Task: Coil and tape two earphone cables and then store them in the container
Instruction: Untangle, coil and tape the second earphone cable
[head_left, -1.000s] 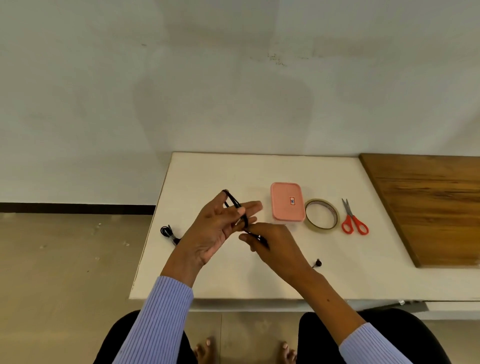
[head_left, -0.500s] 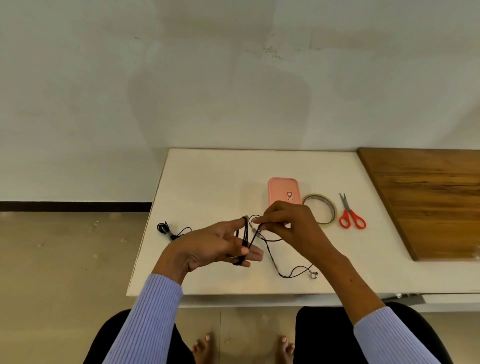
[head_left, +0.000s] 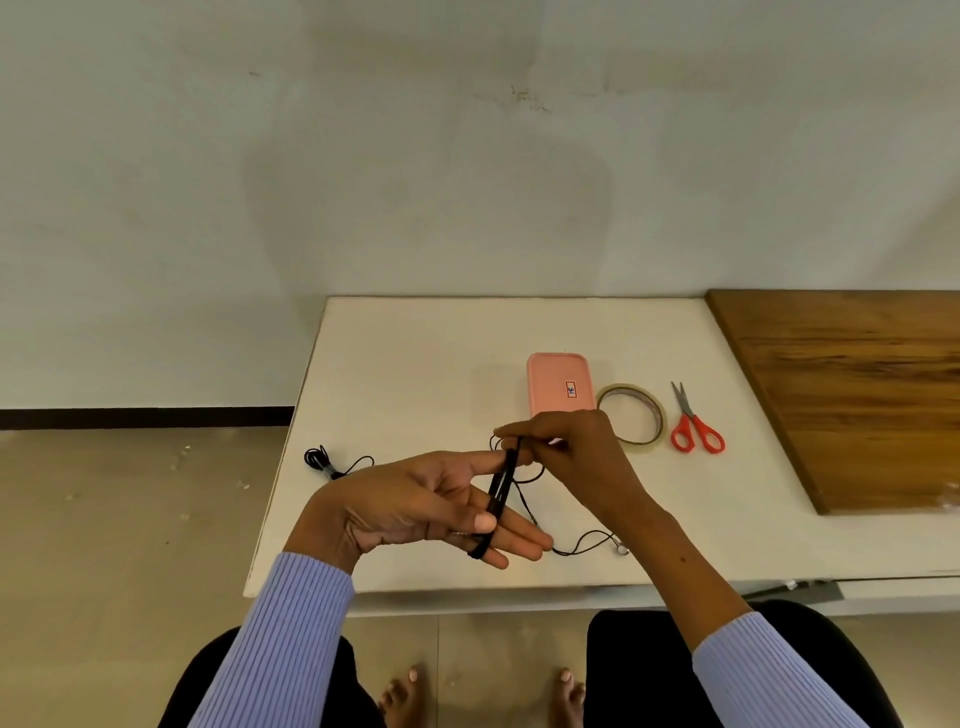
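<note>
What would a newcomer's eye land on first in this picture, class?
The two hands at centre: the left hand wears a black earphone cable wound round its straight fingers, while the right hand pinches the strand. Behind sit a pink container and red scissors.

White table (head_left: 415, 364) against pale wall (head_left: 363, 156), tan floor (head_left: 130, 519)

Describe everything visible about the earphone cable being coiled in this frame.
The earphone cable is thin, black and partly coiled: several loops wrap around the left hand's straight fingers. The right hand pinches the cable at the loops' top. A loose tail trails down to the white table, ending in a small earpiece.
</note>
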